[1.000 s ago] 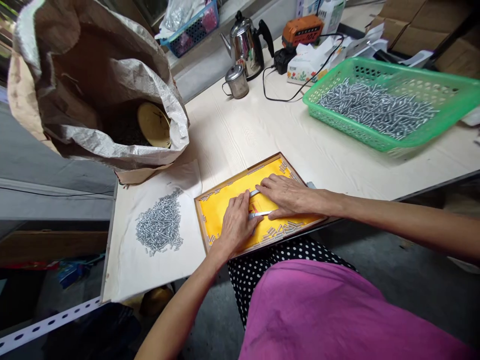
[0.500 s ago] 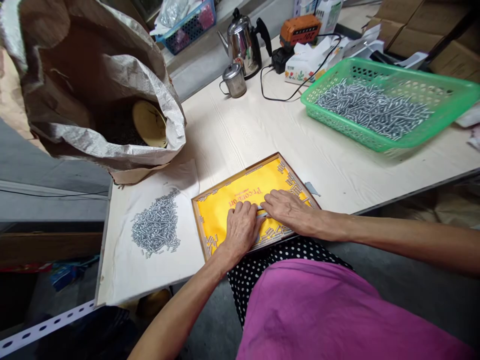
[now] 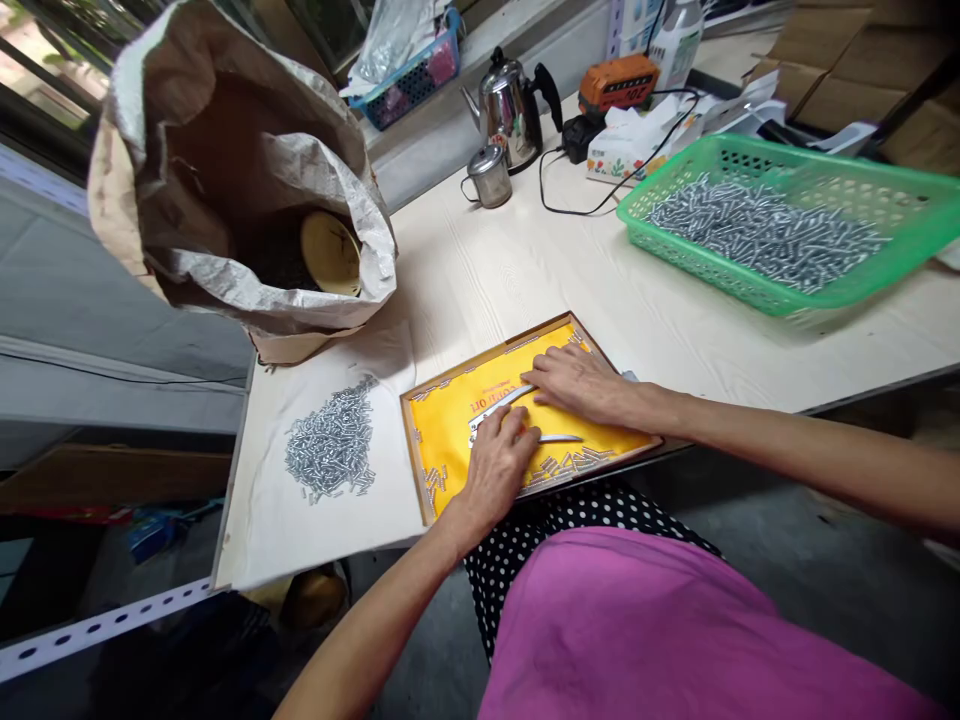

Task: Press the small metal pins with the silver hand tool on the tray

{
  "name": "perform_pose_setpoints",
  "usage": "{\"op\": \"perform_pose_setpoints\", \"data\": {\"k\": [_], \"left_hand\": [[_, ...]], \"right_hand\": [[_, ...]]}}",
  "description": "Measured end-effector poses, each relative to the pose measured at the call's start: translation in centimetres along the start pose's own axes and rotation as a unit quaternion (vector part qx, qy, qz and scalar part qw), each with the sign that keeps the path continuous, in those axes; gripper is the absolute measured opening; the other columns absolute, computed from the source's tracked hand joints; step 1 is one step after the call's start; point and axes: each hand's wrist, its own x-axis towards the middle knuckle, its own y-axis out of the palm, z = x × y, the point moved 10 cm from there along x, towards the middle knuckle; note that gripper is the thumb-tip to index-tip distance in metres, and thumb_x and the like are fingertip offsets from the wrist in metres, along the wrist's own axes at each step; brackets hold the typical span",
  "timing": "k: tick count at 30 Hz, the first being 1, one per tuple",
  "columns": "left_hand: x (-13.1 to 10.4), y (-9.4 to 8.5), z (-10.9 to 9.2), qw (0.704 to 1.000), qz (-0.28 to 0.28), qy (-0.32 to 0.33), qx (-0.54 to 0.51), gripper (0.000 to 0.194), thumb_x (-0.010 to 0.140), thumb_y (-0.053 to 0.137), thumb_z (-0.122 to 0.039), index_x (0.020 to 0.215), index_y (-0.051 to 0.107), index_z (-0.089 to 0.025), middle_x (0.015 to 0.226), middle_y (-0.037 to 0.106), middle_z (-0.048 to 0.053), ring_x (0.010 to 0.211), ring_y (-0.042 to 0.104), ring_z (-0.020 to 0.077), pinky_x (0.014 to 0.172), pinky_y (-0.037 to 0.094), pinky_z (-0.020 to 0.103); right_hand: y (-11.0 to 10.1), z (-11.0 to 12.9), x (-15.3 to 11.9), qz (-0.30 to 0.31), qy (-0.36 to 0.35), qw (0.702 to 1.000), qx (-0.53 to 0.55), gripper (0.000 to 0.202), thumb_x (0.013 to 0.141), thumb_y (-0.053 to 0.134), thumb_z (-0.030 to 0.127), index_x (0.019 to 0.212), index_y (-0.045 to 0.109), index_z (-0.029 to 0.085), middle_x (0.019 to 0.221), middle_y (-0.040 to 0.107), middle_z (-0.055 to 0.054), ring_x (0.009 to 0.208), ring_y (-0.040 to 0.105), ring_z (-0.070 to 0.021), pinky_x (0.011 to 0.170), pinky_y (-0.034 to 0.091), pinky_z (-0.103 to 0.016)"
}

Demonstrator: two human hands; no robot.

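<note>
A shallow tray with a wooden rim [image 3: 411, 455] and yellow base lies at the table's front edge. Small silvery metal pins [image 3: 574, 463] sit along its edges. Across the tray's middle is a silvery metal tool [image 3: 561, 438] with two slim arms spread apart; its exact kind is unclear. My left hand [image 3: 495, 462] bends its fingers over the tool's left part, covering some of it. My right hand [image 3: 581, 388] lies over the tray's right side, fingertips closed at the end of the upper arm. More pins [image 3: 330, 445] are heaped on a white cloth [image 3: 262, 530] left of the tray.
A green basket [image 3: 712, 275] of pins stands at the right. At the left is a large open sack [image 3: 330, 310] with a yellow bowl [image 3: 330, 253] inside. A kettle [image 3: 510, 110], metal cup [image 3: 489, 178], orange battery [image 3: 619, 85] and black cord [image 3: 574, 212] are at the back.
The tool's two arms now show spread apart, where they were close together between my hands. My right hand is further up the tray. The whole view has shifted slightly.
</note>
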Motion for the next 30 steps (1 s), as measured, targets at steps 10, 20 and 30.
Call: {"op": "perform_pose_setpoints", "data": {"k": [10, 20, 30], "left_hand": [[-0.2, 0.7, 0.1, 1.000, 0.016, -0.012, 0.002, 0.024, 0.104, 0.042, -0.023, 0.108, 0.065, -0.017, 0.101, 0.065, 0.008, 0.097, 0.055, 0.0225, 0.085, 0.051, 0.035], [-7.1, -6.6, 19.3, 0.931, -0.102, -0.336, 0.102, 0.027, 0.100, 0.046, -0.021, 0.098, 0.073, -0.019, 0.096, 0.065, 0.012, 0.096, 0.051, 0.0280, 0.079, 0.047, 0.040], [-8.9, -4.6, 27.1, 0.905, 0.112, -0.352, 0.211, 0.031, 0.095, 0.038, -0.012, 0.090, 0.069, -0.014, 0.099, 0.064, 0.016, 0.101, 0.048, 0.0309, 0.079, 0.040, 0.040]], "right_hand": [[-0.1, -1.6, 2.7, -0.063, -0.036, 0.997, -0.028, 0.019, 0.098, 0.045, 0.019, 0.093, 0.064, 0.020, 0.095, 0.064, -0.009, 0.094, 0.049, -0.0264, 0.079, 0.031, -0.038], [0.8, -1.6, 1.9, -0.092, -0.019, 0.994, 0.055, 0.022, 0.094, 0.043, 0.015, 0.090, 0.064, 0.022, 0.093, 0.060, -0.010, 0.088, 0.050, -0.0259, 0.075, 0.037, -0.037], [1.1, -1.6, 2.0, -0.084, -0.019, 0.995, 0.049, 0.023, 0.094, 0.043, 0.013, 0.094, 0.064, 0.021, 0.096, 0.061, -0.010, 0.091, 0.051, -0.0269, 0.075, 0.039, -0.038]]}}
